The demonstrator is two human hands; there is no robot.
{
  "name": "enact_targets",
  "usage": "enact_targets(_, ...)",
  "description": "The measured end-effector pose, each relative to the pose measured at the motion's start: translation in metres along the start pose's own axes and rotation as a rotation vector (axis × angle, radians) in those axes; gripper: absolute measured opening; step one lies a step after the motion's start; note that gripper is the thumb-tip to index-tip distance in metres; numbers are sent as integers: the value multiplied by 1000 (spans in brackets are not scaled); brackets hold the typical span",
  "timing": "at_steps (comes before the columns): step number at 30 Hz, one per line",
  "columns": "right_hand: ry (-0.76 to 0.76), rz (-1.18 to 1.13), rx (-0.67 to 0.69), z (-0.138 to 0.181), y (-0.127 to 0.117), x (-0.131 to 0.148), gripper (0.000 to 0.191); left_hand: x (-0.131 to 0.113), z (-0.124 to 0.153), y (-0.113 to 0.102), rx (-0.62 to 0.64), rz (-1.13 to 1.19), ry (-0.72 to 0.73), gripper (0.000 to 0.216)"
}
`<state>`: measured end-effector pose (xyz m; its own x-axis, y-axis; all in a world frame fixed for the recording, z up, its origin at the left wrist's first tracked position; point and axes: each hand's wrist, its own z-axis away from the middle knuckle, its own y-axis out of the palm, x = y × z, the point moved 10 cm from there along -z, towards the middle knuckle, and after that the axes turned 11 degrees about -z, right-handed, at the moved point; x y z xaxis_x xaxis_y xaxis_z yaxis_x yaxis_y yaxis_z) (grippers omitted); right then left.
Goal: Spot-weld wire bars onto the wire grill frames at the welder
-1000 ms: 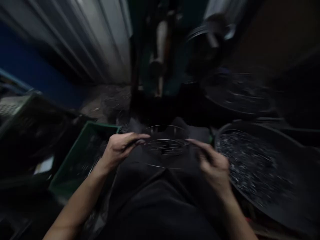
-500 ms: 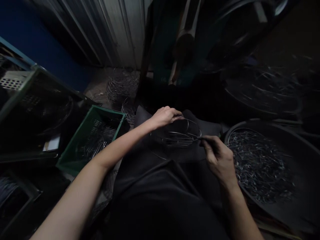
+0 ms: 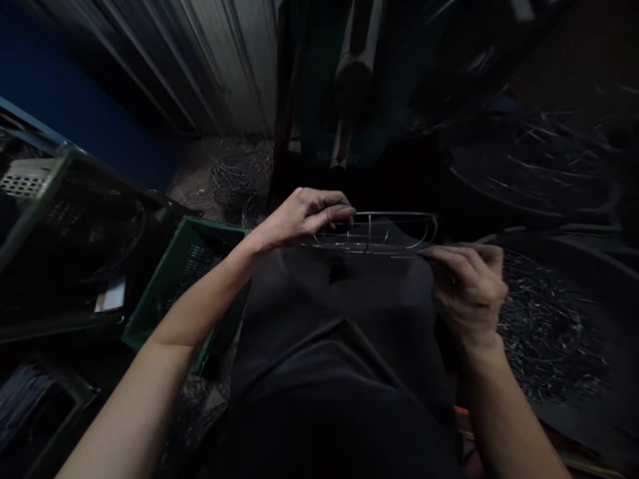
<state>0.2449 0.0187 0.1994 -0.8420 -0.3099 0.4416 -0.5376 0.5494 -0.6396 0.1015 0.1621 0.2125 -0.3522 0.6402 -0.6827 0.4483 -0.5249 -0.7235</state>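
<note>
A small wire frame (image 3: 379, 233) made of thin metal loops is held level over my lap, seen edge-on. My left hand (image 3: 304, 216) pinches its left end, fingers closed round the wire. My right hand (image 3: 469, 286) is closed on the frame's right end, fingers curled. Both forearms reach forward over my dark trousers (image 3: 344, 346).
A green plastic crate (image 3: 184, 279) with wire parts stands at my left knee, darker crates (image 3: 64, 233) beyond it. A wide black tub (image 3: 554, 319) of small metal wire pieces sits at my right. A pile of wire frames (image 3: 239, 173) lies on the floor ahead by a corrugated wall.
The wire frame has turned from tilted to flat and edge-on, and risen slightly. My right hand shifted from a pinch below it to gripping its right end.
</note>
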Motion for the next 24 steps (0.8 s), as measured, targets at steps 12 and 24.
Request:
enact_targets(12,-14,53,162,17,68,-1,24,59,8,84,168,-70,-65,35)
enact_targets(24,21,-127,33,-28,80,-17,16,64,-7,47,-6,-140,-57,32)
